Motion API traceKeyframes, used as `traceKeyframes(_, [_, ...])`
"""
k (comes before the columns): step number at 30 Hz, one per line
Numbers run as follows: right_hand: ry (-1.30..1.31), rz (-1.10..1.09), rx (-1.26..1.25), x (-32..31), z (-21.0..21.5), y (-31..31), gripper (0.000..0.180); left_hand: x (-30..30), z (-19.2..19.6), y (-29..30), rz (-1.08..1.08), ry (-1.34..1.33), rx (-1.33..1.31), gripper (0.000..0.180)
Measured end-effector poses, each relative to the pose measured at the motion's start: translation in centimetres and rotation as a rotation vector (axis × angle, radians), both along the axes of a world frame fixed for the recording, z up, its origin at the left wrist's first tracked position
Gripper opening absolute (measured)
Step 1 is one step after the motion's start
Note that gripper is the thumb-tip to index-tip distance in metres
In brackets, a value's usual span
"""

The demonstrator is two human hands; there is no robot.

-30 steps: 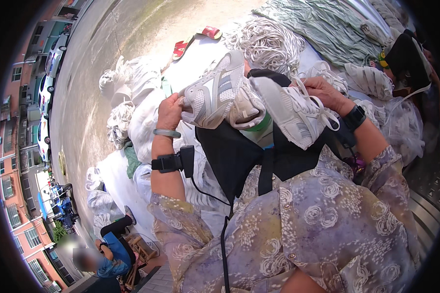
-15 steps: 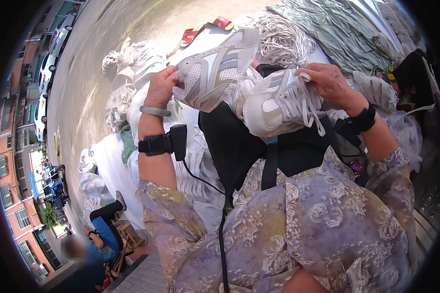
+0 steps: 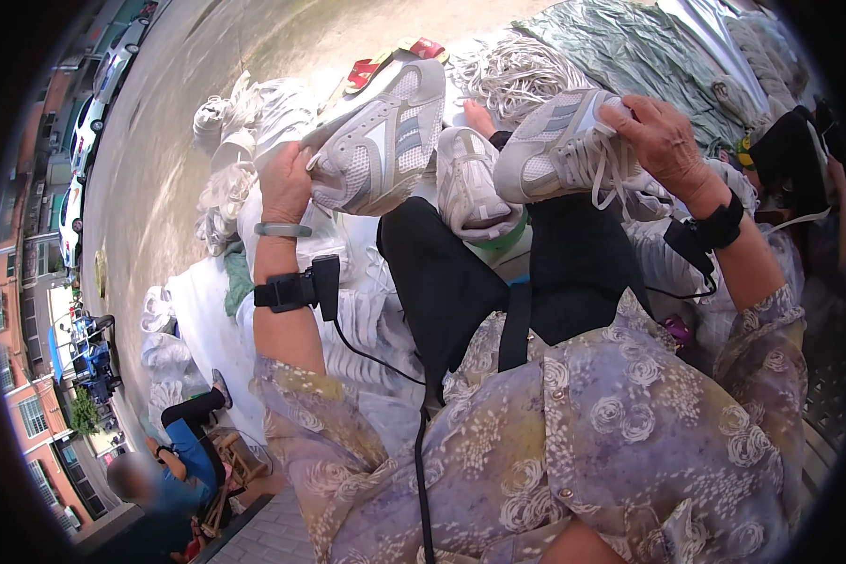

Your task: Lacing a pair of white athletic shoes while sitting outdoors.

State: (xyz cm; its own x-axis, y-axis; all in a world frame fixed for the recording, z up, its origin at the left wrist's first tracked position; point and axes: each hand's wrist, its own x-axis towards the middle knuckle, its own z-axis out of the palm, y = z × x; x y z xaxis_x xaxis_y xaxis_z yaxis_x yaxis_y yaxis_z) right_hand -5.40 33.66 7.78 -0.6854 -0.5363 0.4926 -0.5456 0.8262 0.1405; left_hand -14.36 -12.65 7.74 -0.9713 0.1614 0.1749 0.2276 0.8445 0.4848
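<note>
My left hand [image 3: 285,180] is closed on one end of a white and grey sneaker [image 3: 385,141], held tilted above my left knee. My right hand [image 3: 663,146] grips a similar sneaker [image 3: 547,141] near its laces, which dangle below the fingers. Between the two, a third light-coloured shoe [image 3: 479,179] rests at my knees, above a green rounded thing [image 3: 498,241] that is mostly hidden. All the fingertips are partly covered by the shoes.
A loose heap of white laces [image 3: 517,75] lies ahead, beside a grey-green tarp [image 3: 630,66]. Red sandals [image 3: 365,71] stand on the ground. White bundles [image 3: 254,117] lie at the left. A seated person [image 3: 193,456] is at the lower left, with parked cars [image 3: 86,127] beyond.
The two sneakers have moved apart: the left one went left, the right one up and to the right. The third shoe between them now shows clearly.
</note>
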Motion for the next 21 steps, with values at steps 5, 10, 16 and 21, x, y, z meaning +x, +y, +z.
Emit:
traceKeyframes(5, [-0.226, -0.038, -0.006, 0.8, -1.2, -1.1, 0.033, -0.2, -0.1, 2.3, 0.019, -0.306, 0.543, 0.025])
traceKeyframes(10, [-0.282, -0.098, 0.024, 1.0, -2.0, -1.9, 0.024, 0.0, 3.0, 6.2, 0.05, -0.355, 0.347, 0.022])
traceKeyframes(16, [-0.285, -0.154, 0.129, 0.5, -1.8, 0.1, 0.02, 0.6, 3.8, 1.8, -0.032, 0.251, -0.587, 0.016])
traceKeyframes(21, [-0.333, -0.264, 0.072, 1.3, -2.2, 2.4, 0.017, 0.8, 3.3, -2.7, 0.009, 0.31, -0.576, 0.017])
